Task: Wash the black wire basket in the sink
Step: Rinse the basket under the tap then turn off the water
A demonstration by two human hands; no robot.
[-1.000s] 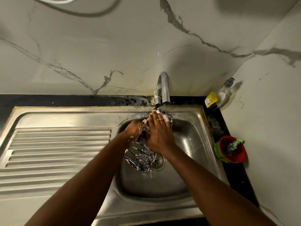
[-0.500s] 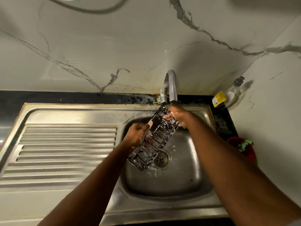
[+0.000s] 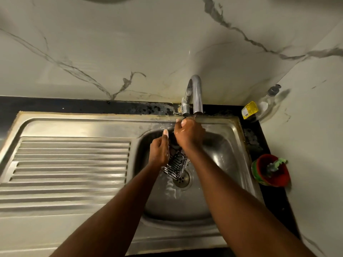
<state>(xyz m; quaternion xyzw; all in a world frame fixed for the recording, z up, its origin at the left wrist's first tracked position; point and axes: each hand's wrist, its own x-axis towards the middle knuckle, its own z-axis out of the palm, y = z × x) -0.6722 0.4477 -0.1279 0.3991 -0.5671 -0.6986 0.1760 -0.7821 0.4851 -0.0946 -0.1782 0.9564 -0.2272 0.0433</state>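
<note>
Person holds the black wire basket (image 3: pixel 175 166) between both hands, over the sink (image 3: pixel 222 164) bowl, tilted: top end up under the right hand, bottom end below and between the wrists, right above the drain (image 3: pixel 182 179).

Left hand (image 3: pixel 159 152): fingers curled round the basket's left side, one finger sticking up. Looks like the support grip that sets the angle.

Right hand (image 3: pixel 188 134): clamped over the basket's top end, knuckles up. It covers that end, so what the fingertips do there is hidden. A bit of wire pokes out beyond it, just under the tap spout (image 3: pixel 196 93).

Likely reason for the pose: top end directly below the spout so water runs down the length of the wires and drops straight to the drain. White foam on the lower wires, rippled water in the bowl nearer the person than the hands. Probably mid-rinse or mid-scrub.

Red bowl (image 3: pixel 272 171) with a green scrubber sits well right of the right arm, a soap bottle (image 3: pixel 259 108) beyond it. Drainboard (image 3: pixel 70 164) lies left of the left hand.
</note>
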